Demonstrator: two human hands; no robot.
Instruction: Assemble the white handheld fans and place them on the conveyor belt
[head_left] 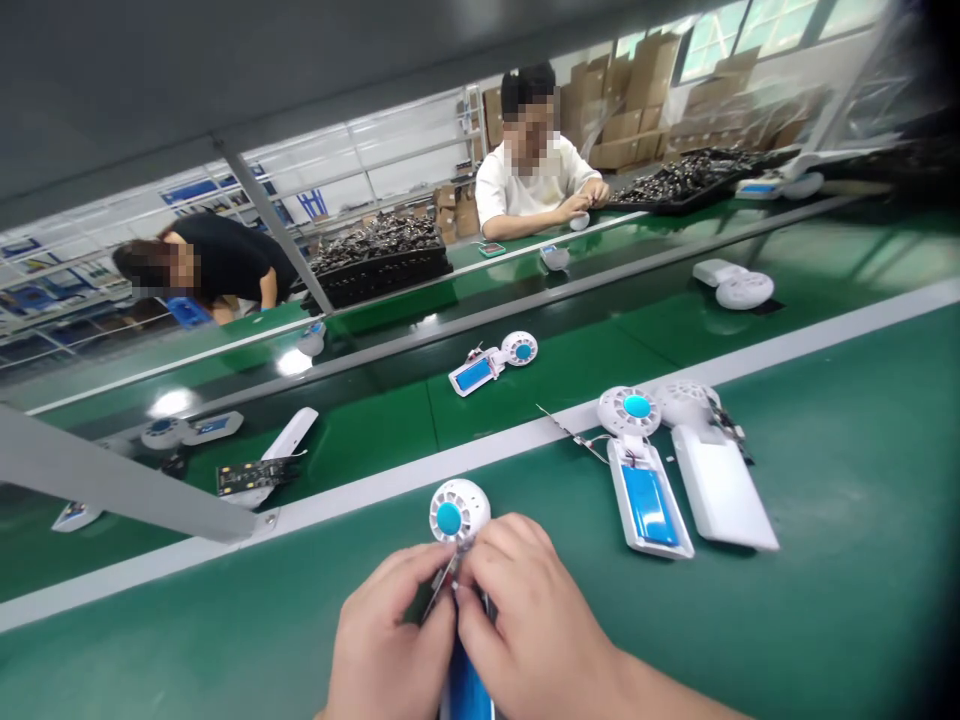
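Note:
A white handheld fan unit point(460, 512) with a round blue-centred head lies in front of me, its blue battery point(469, 680) showing between my hands. My left hand point(397, 630) pinches a small circuit board at the neck of the unit, beside some thin wires. From the other side my right hand point(517, 600) has its thumb and fingers closed at the same spot, where the wires meet the board. The exact parts under the fingertips are partly hidden. Right of my hands lie an open fan unit point(649, 505) with a blue battery and another one point(724, 485) turned face down.
Beyond a metal rail point(450, 460), a green conveyor belt point(390, 420) carries several fan units. A slanted metal post point(127, 480) stands at the left. Across the belt, a person in a white shirt point(517, 190) handles a part, and another person in black point(232, 255) bends down.

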